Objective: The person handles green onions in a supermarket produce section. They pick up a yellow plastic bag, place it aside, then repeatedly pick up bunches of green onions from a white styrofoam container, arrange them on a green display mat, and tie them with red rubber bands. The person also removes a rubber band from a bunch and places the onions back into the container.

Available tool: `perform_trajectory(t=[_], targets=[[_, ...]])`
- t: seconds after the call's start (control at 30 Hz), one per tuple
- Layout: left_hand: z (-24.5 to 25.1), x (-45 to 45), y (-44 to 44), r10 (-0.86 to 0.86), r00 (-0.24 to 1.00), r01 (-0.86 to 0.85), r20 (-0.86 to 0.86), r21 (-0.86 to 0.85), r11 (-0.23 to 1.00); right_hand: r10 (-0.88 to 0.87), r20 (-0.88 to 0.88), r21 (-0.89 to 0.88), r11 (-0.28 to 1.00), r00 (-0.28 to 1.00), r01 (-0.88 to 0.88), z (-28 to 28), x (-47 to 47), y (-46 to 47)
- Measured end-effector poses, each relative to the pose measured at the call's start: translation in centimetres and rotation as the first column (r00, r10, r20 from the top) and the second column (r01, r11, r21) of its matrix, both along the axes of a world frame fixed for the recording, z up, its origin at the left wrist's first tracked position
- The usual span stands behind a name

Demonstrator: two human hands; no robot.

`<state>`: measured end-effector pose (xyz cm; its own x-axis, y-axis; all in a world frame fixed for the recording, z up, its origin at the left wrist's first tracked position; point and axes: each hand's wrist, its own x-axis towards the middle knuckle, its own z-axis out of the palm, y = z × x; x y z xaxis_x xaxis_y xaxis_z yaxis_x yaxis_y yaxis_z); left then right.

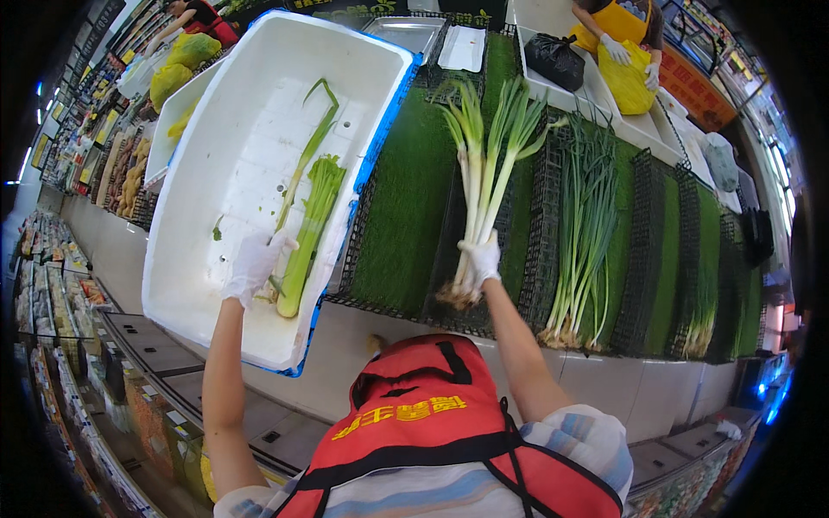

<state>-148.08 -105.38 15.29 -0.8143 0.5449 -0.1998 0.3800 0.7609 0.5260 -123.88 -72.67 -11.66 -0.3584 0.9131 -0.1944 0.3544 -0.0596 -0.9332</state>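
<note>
A white foam box (252,123) with blue tape on its edge stands at the left. Inside it my left hand (258,262), in a white glove, is at the lower part of a single long leek stalk (299,171); whether its fingers close on the stalk is unclear. A celery bunch (304,246) lies just right of that hand. My right hand (482,258), gloved too, grips several large leeks (479,188) low on their white stems, above the roots. They rest over a black crate on the green display. Further right lies a pile of thin green onions (579,226).
Black plastic crates (541,220) divide the artificial grass mat (408,213). At the top right, a person in a yellow apron (615,29) holds a yellow bag (625,81) beside a black bag (555,61). Another person (208,24) works at the top left.
</note>
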Motion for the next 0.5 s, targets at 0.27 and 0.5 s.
perform_trajectory(t=[0.27,0.5], targets=[[-1.2,1.3,0.2,0.127,0.989,-0.125,0.074,-0.026,0.992,0.113,-0.023,-0.302,0.946,0.993,-0.114,-7.9,1.6,-1.4],[-1.7,1.7,2.4,0.153,0.985,-0.149,0.082,-0.056,0.987,0.096,0.191,-0.305,0.952,0.977,-0.034,-7.3,1.8,-0.9]])
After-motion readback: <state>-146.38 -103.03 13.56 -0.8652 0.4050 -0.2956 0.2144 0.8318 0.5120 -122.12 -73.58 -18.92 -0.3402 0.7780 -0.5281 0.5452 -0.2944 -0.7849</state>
